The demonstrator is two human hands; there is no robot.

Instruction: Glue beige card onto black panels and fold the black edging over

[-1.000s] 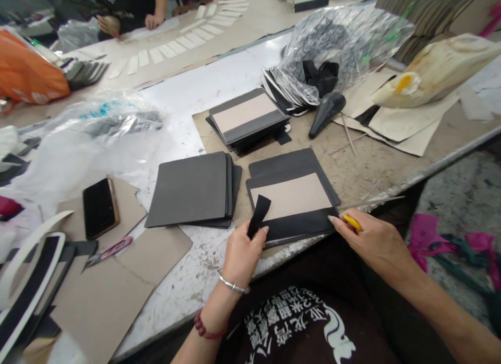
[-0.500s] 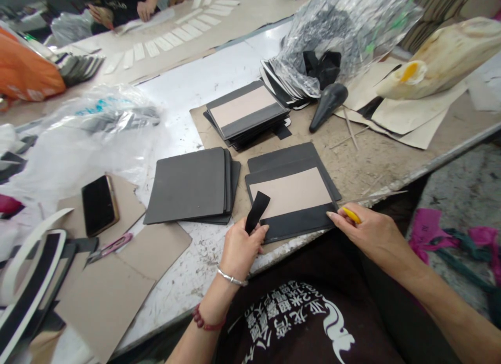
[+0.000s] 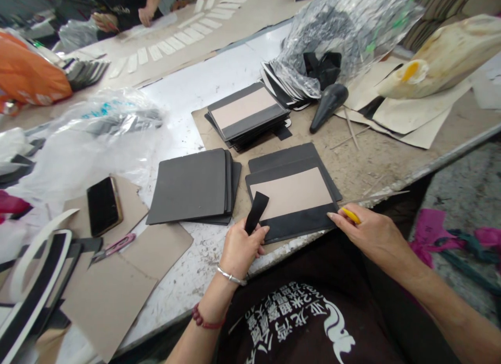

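My left hand (image 3: 241, 248) is closed around a short black strip (image 3: 256, 211) that stands up from its fingers at the table's near edge. Just to its right lies a black panel with a tan rectangle (image 3: 291, 192) on top of another black sheet. My right hand (image 3: 368, 232) rests at that panel's near right corner, fingers closed on a yellow-handled tool (image 3: 350, 214) whose thin metal tip (image 3: 376, 197) points right along the table edge.
A stack of black sheets (image 3: 191, 186) lies left of the panel, a second tan-and-black stack (image 3: 246, 112) behind it. A phone (image 3: 103, 206), pink scissors (image 3: 115, 245), cardboard (image 3: 105, 296), plastic bags (image 3: 336, 35) and a black cone (image 3: 327, 106) surround them. Another person's hands (image 3: 117, 19) work at the far end.
Both hands stay almost where they were, the left still holding the strip upright and the right at the panel's corner. The camera has shifted slightly.
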